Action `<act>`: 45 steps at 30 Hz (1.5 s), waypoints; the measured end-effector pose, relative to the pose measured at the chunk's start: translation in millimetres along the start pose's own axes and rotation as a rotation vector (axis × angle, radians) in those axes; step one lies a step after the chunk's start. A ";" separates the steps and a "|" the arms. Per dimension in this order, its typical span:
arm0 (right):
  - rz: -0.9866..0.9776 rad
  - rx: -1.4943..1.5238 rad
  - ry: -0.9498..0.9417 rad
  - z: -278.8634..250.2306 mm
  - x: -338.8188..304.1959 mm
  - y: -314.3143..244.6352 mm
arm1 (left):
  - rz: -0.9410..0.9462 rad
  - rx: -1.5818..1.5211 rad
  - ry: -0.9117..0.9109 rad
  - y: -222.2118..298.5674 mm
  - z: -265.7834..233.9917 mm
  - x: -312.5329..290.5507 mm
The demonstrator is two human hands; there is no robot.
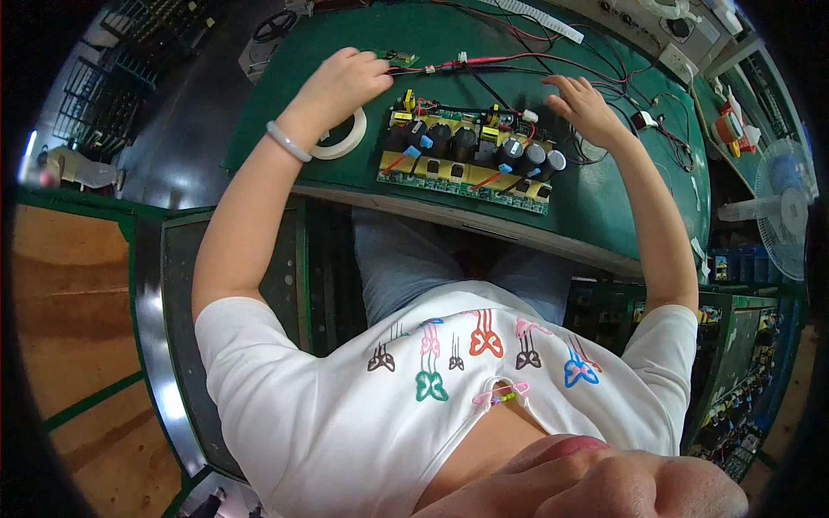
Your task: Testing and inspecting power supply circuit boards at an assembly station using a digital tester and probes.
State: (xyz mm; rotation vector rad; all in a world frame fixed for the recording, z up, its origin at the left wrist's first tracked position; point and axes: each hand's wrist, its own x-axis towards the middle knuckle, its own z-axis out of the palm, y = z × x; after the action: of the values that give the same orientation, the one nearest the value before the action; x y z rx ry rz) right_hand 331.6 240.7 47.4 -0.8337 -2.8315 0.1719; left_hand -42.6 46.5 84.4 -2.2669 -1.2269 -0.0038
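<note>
A green circuit board (pixel 505 199) with black capacitors, yellow transformers and gold-coloured metal bars lies on the green tabletop (pixel 604 226) before me. Beyond its left end, my left hand (pixel 352 80) is closed, fingertips at the ends of thin red and black leads; what they pinch is hidden. A small green board (pixel 401 60) lies just past those fingers. To the right of it runs a red test probe (pixel 471 64) with its cable. At the big board's far right corner, my right hand (pixel 585 110) hovers with finger and thumb apart, close to a white connector (pixel 529 116).
A white ring like a tape roll (pixel 356 134) lies under my left wrist. Black and red cables (pixel 617 78) tangle across the table's far right. Behind them stands a grey instrument with knobs (pixel 643 26). A white fan (pixel 786 207) is at far right, beside racks of boards (pixel 734 388).
</note>
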 end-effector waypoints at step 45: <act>-0.014 0.636 0.518 -35.2 18.4 98.8 | -0.807 -1.184 0.458 234.9 -32.9 -70.4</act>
State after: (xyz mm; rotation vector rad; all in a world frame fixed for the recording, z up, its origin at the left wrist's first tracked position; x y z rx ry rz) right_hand 375.6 335.3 68.3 -0.5960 -2.1015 0.6953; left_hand 106.4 -123.6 -16.0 -2.0946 -2.0459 -1.8351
